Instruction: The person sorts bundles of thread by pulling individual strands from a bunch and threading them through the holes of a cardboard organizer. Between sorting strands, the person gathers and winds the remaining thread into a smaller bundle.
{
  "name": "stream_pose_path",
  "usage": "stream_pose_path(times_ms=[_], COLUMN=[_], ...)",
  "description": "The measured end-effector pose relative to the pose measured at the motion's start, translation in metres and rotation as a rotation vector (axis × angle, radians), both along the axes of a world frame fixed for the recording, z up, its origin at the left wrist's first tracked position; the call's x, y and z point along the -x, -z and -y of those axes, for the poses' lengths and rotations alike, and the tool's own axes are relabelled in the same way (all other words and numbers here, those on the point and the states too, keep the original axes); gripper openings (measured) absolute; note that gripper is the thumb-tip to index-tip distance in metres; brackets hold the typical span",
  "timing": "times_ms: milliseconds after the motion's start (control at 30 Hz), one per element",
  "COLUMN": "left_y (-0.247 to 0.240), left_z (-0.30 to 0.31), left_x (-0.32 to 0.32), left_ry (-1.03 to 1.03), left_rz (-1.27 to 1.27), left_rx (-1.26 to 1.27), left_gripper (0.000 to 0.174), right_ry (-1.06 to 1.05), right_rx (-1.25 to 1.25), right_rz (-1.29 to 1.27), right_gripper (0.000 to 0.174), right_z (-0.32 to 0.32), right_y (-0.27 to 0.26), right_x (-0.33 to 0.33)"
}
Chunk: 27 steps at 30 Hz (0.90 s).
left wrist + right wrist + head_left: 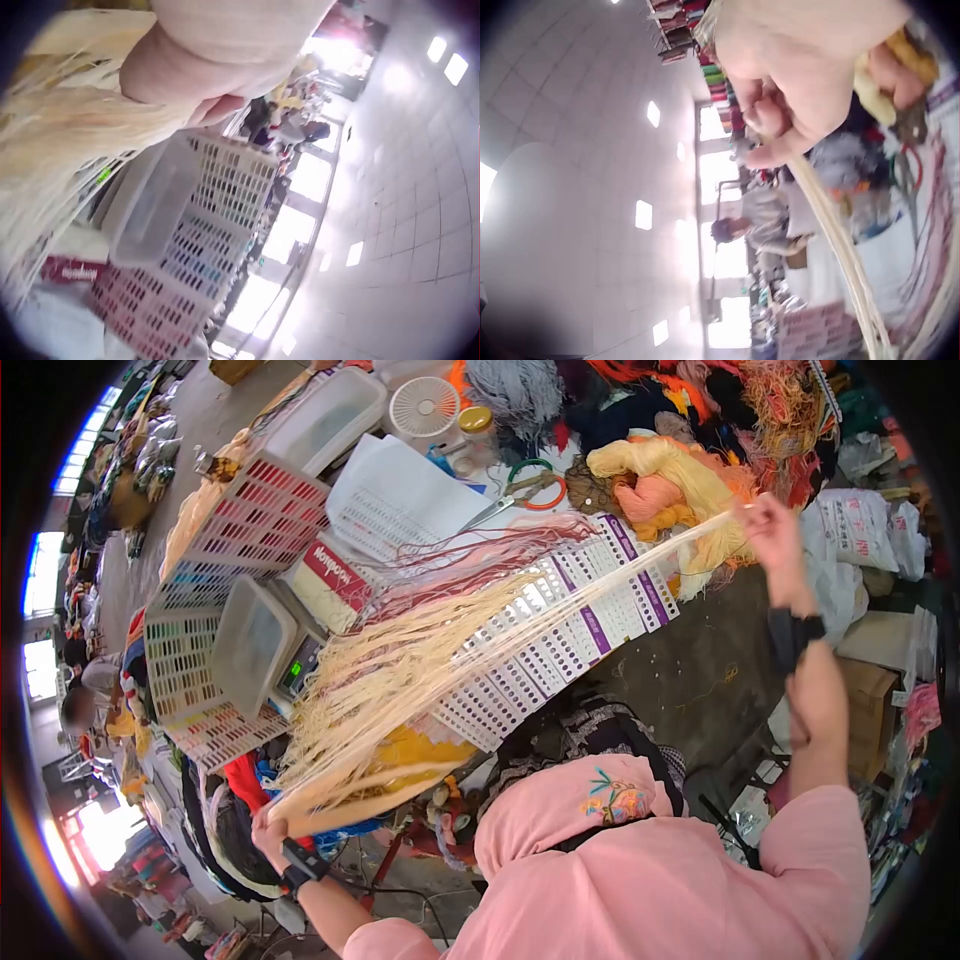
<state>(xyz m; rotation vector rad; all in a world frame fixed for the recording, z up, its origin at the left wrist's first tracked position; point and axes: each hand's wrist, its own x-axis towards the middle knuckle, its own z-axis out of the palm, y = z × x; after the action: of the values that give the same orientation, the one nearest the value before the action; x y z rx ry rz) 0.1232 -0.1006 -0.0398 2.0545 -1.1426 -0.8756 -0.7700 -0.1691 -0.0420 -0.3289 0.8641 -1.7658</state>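
A long bundle of cream thread [520, 625] stretches taut between my two hands, slanting across the table. At its lower left end my left hand [268, 835] grips a thick gathering of strands; in the left wrist view they spread out beside that hand [217, 56]. Far to the right, my right hand [775, 538] pinches the narrow other end between thumb and fingers, as the right wrist view shows at the thread [829, 217]. Beneath the bundle lie more loose cream strands [375, 645] and a white card with purple bands and rows of holes [520, 670].
Dark red threads [430, 585] lie beyond the cream ones. Scissors [490, 512] and printed paper [385, 510] sit farther back. A slotted colour-chart board [185, 670] stands at left by a clear plastic tub [255, 635]. Piled yarn skeins [660, 480] lie near my right hand.
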Motion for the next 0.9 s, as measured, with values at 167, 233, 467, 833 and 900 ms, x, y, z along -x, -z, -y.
stream_pose_path(times_ms=[167,233,467,833,900], left_y=[-0.01,0.013,0.145,0.215,0.219], left_z=[0.04,0.082,0.158,0.16,0.16], left_x=[-0.043,0.031,0.391,0.599,0.593], left_ry=[-0.382,-0.343,-0.168,0.373,0.455], left_rz=[0.13,-0.12,-1.498,-0.401,-0.363], left_rx=[0.032,0.122,-0.41,-0.51,-0.454], left_gripper=[0.018,0.02,0.026,0.014,0.014], right_ry=[0.445,0.348,-0.375,-0.085,-0.07], right_rx=[-0.232,-0.131,-0.446,-0.076,-0.109], right_rz=[-1.083,-1.068,-1.101,-1.574,-1.525], right_gripper=[0.006,0.01,0.008,0.016,0.02], right_z=[-0.007,0.009,0.07,0.062,0.06], right_y=[-0.017,-0.015,0.154,0.242,0.244], right_x=[0.181,0.224,-0.098,-0.172,-0.167])
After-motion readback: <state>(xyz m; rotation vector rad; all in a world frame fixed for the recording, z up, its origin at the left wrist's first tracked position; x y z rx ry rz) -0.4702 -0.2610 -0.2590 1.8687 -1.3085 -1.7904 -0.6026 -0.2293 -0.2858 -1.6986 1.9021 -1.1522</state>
